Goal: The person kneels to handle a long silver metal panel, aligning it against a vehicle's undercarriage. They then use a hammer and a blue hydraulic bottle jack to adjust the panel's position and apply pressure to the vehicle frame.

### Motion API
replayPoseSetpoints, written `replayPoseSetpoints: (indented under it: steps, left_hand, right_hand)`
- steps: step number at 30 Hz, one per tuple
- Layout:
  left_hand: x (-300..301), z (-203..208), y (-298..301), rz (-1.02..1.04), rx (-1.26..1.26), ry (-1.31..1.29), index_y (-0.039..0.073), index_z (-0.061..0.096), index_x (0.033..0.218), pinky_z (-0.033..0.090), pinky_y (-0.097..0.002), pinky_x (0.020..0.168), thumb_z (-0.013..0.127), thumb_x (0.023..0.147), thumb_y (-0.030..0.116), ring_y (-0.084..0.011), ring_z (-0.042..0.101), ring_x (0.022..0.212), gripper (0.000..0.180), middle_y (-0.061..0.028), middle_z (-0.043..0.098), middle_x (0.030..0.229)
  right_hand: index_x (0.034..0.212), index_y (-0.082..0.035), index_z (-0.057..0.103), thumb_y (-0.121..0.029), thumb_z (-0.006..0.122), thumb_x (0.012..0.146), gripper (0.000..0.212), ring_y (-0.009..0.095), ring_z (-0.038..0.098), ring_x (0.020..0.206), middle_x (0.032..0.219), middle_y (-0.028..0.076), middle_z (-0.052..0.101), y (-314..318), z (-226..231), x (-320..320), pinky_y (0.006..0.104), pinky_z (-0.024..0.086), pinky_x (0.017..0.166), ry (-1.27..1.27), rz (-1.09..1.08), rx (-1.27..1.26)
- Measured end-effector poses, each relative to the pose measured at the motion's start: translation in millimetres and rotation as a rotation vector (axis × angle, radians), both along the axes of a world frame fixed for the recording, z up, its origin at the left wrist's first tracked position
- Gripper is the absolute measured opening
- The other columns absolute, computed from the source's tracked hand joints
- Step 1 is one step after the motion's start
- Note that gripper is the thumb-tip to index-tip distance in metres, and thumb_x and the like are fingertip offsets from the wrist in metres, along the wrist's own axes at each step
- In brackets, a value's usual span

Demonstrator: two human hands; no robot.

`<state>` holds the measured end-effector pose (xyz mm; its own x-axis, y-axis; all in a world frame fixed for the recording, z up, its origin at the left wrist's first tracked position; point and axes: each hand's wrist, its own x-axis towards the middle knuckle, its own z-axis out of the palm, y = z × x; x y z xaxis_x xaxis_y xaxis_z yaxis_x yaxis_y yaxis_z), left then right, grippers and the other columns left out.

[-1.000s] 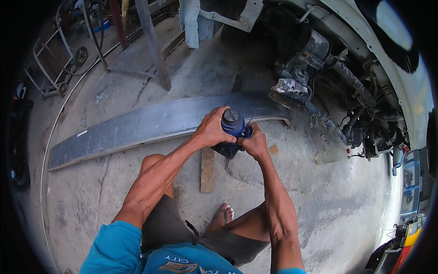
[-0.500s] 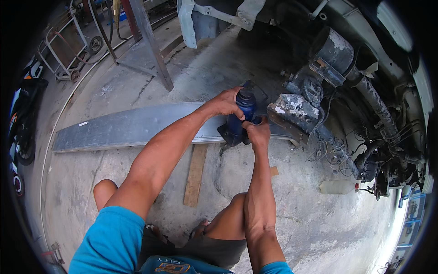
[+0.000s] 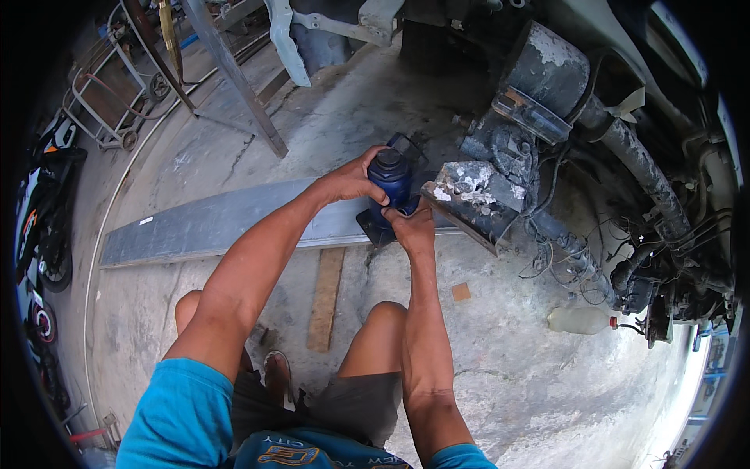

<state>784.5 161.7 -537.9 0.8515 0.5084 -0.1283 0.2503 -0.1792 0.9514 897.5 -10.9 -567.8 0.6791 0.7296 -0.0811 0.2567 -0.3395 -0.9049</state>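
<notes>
Both of my hands are on a dark blue bottle jack (image 3: 397, 186), which stands roughly upright with a slight tilt. My left hand (image 3: 355, 180) wraps round its upper left side, just below the dark screw top. Lower down on its near right side, my right hand (image 3: 414, 230) grips the body with the thumb toward the left thumb. The square base of the jack overlaps a long grey metal panel (image 3: 211, 220) lying on the concrete; I cannot tell whether it rests there. Right of the jack sits a rusty, paint-flaked bracket (image 3: 473, 186).
Vehicle underparts with a large cylinder (image 3: 548, 74), a shaft and loose wires fill the right side. A wooden plank (image 3: 324, 301), a small brown square piece (image 3: 461, 291) and a plastic bottle (image 3: 580, 320) lie on the floor. Metal stand legs (image 3: 238, 82), a trolley and motorcycles are at left.
The jack and both hands sit further left in the picture and closer to the bracket's left edge, while the view itself has shifted. Both hands keep their hold.
</notes>
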Motion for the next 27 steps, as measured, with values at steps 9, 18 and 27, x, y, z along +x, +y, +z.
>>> replayPoseSetpoints:
  steps: [9,18,27]
  left_hand:
    - [6.9,5.7,-10.2,0.027,-0.012,-0.048,0.008,0.035,0.156,0.038,-0.0324,0.115,0.092,0.058,0.009,-0.0257,0.055,0.132,0.113,-0.0124,0.061,0.137]
    - [-0.8,-6.3,5.0,-0.036,0.000,-0.080,0.008,0.038,0.151,0.044,-0.0356,0.111,0.095,0.058,0.014,-0.0289,0.059,0.128,0.109,-0.0168,0.064,0.132]
    - [0.8,-27.3,8.1,0.030,0.103,-0.253,0.004,0.040,0.151,0.048,-0.0421,0.109,0.094,0.060,0.019,-0.0377,0.060,0.127,0.107,-0.0226,0.060,0.134]
  right_hand:
    - [0.128,0.002,0.051,-0.020,0.091,0.077,0.068,0.035,0.063,0.112,0.119,0.022,0.063,3.5,-36.6,-4.5,0.0418,0.048,0.101,-0.173,-0.010,0.211]
    - [0.134,0.000,0.043,-0.022,0.089,0.082,0.072,0.028,0.064,0.108,0.121,0.019,0.063,8.8,-20.8,-14.2,0.0381,0.050,0.098,-0.015,0.006,0.085]
    - [0.134,-0.004,0.044,-0.023,0.086,0.087,0.066,0.023,0.061,0.103,0.117,0.016,0.063,10.8,-18.2,-34.1,0.0343,0.050,0.093,-0.124,-0.150,0.033]
